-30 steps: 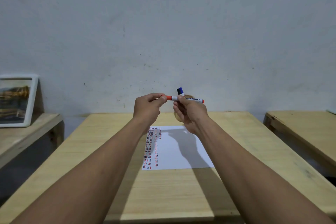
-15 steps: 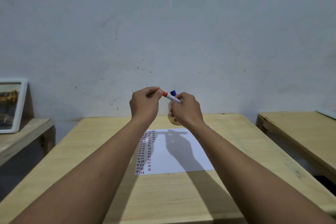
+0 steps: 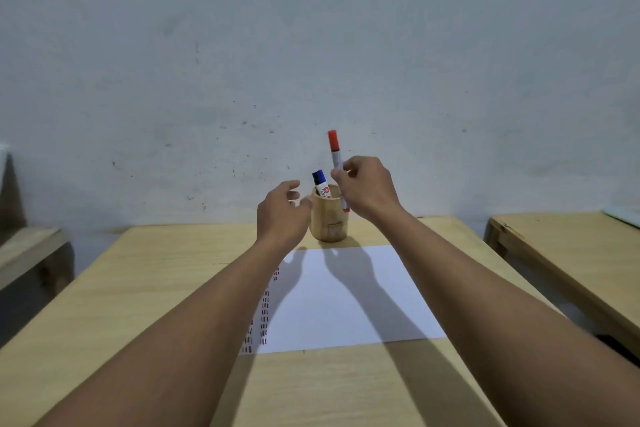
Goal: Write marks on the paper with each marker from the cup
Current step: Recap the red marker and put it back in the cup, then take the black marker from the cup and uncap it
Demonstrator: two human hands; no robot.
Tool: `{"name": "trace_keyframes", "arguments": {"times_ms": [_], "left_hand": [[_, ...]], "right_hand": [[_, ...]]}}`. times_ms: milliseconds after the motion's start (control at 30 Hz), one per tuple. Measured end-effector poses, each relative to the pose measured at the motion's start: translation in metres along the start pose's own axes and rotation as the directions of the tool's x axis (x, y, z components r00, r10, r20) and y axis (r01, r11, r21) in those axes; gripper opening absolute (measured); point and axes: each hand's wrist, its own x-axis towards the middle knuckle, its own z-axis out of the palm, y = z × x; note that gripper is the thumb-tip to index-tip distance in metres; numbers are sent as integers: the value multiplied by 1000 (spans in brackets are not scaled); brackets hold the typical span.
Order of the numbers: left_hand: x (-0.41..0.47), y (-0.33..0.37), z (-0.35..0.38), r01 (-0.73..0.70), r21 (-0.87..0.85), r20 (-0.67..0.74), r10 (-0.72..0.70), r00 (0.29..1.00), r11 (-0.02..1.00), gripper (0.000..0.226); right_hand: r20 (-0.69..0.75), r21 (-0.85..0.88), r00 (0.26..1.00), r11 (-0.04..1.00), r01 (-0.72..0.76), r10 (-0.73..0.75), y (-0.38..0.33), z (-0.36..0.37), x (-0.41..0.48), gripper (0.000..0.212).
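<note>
A wooden cup [image 3: 329,226] stands at the far side of the table, just beyond the white paper [image 3: 349,302]. A blue-capped marker [image 3: 321,184] and a black-capped one beside it stick out of the cup. My right hand [image 3: 367,188] holds a red marker [image 3: 334,152] upright, red cap on top, its lower end over the cup's right rim. My left hand [image 3: 281,215] hovers just left of the cup, fingers apart and holding nothing. Columns of short red and dark marks [image 3: 265,317] run down the paper's left edge, partly hidden by my left forearm.
The wooden table [image 3: 145,288] meets a grey wall at the back. Another wooden table [image 3: 568,253] stands to the right across a gap, and a lower wooden surface [image 3: 27,253] sits at the left edge.
Both hands were together on the red marker, the left at its cap. Now the left hand has let go and the right hand has turned the capped marker upright over the cup.
</note>
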Motion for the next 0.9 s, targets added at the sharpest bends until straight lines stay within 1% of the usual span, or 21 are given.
{"name": "trace_keyframes", "arguments": {"times_ms": [100,200,267,367,400,467,533,600,733,900], "left_hand": [[11,-15,19,37,81,89,-44,995,996,63],[24,-20,35,54,110,141,-69,988,992,81],[31,-23,44,69,120,170,-89,981,990,91],[39,-27,56,81,133,198,-106,974,988,97],[40,-29,59,78,125,206,-103,973,989,95],[40,-30,63,64,89,213,-82,974,994,84],[40,-33,66,58,63,215,-70,974,996,72],[42,-38,69,68,34,211,-74,975,997,66],[46,-46,74,81,-16,187,-77,979,997,63],[48,-49,74,68,-37,176,-60,983,997,63]], "right_hand": [[-29,-20,1000,1000,6,-7,5,-2,20,20],[-70,-28,997,1000,13,-15,11,-2,39,23],[-70,-59,998,998,2,-6,17,3,49,21],[-32,-118,999,993,-26,23,29,15,61,15],[-10,-137,999,990,-36,35,32,20,63,12],[41,-176,997,983,-54,62,40,28,68,10],[86,-230,992,971,-67,89,47,33,71,17],[120,-256,985,963,-86,120,55,37,74,23],[130,-256,979,959,-118,155,65,43,78,27],[92,-256,987,961,-107,135,65,46,79,27]]}}
